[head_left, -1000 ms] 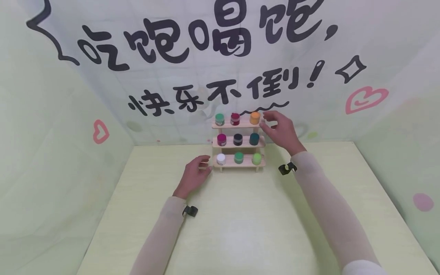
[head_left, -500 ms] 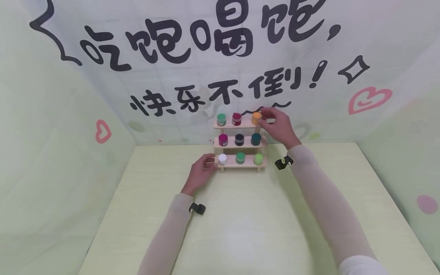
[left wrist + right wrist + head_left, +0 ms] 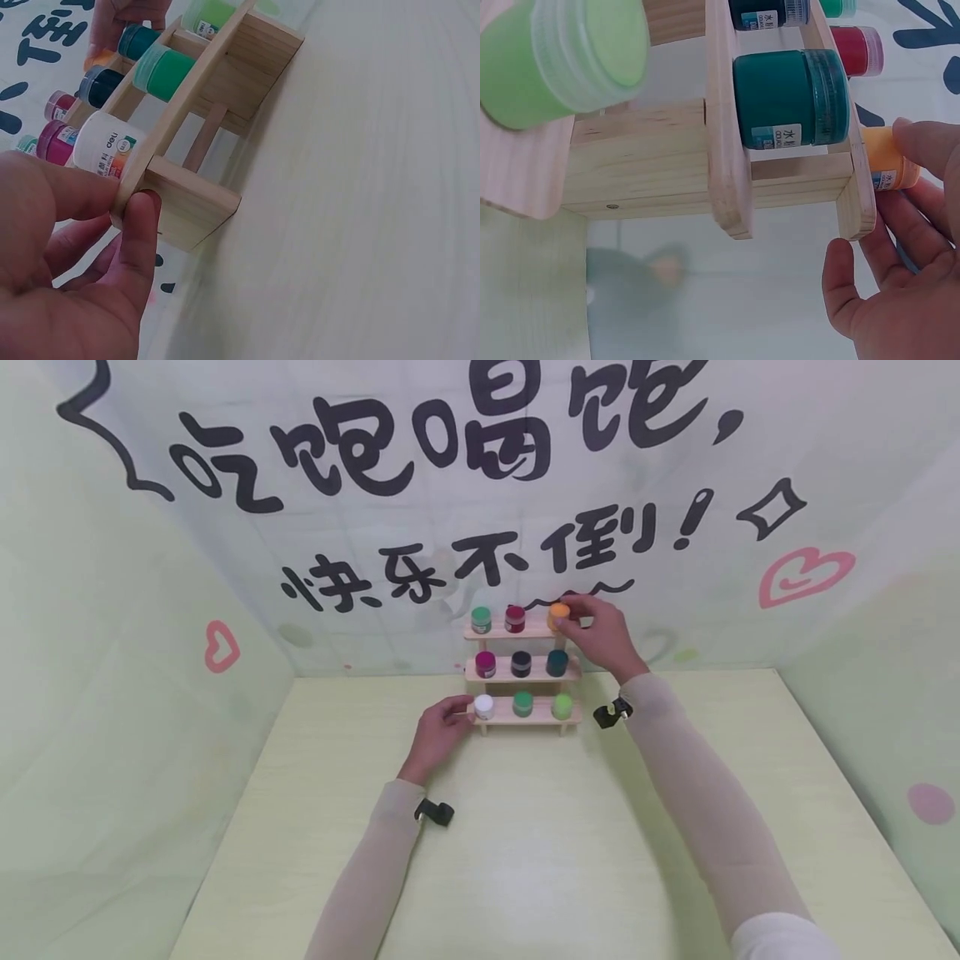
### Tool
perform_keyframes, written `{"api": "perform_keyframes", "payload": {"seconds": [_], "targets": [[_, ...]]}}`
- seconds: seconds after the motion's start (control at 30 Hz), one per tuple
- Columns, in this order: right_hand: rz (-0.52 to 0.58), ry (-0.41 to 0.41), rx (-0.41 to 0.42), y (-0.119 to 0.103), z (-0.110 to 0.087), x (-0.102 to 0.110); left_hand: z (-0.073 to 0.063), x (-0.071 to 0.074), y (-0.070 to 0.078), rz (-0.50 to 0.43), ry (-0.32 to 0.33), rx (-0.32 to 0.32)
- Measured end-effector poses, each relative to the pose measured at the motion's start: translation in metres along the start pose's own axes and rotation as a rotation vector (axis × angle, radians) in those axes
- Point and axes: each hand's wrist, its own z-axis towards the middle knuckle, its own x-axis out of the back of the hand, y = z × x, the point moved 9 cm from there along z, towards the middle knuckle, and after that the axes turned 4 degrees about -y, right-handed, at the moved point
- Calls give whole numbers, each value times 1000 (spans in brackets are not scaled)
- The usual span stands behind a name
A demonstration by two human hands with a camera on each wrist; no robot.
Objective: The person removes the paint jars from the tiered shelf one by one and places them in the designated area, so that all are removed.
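Observation:
A three-tier wooden rack stands against the back wall with small paint jars on each tier. My left hand pinches the left end of the lowest shelf between finger and thumb, right beside the white jar. At the top right my right hand pinches the orange paint jar, which sits at the end of the top shelf. Its little finger stands apart from the others near the shelf end. Below it on the middle shelf is a teal jar, and lowest a light green jar.
The other jars include a dark red one and a mint green one on top, magenta and black in the middle, and green below. A pale table lies in front; a printed cloth hangs behind.
My left hand has moved right and taken hold of the lowest shelf's end. My right hand has moved left from beside the orange jar and now pinches it.

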Motion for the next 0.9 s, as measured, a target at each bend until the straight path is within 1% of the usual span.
{"api": "perform_keyframes", "payload": {"seconds": [0.13, 0.3, 0.4, 0.5, 0.67, 0.8, 0.9], "targets": [[-9, -8, -1, 1, 0, 1, 2, -1, -3, -38, -2, 35], [-12, -21, -16, 4, 1, 5, 3, -4, -8, -140, -13, 96], [-9, -18, -7, 5, 0, 7, 3, -5, -11, -192, -16, 124], [-4, -11, 11, 6, -3, 10, 3, -6, -11, -227, -19, 135], [-6, -6, 23, 7, -8, 15, 3, -8, -11, -261, -29, 134], [-21, -9, 8, 10, -13, 20, 4, -9, -11, -267, -30, 132], [-13, -2, 0, 11, -20, 25, 4, -9, -11, -275, -33, 135]]}}
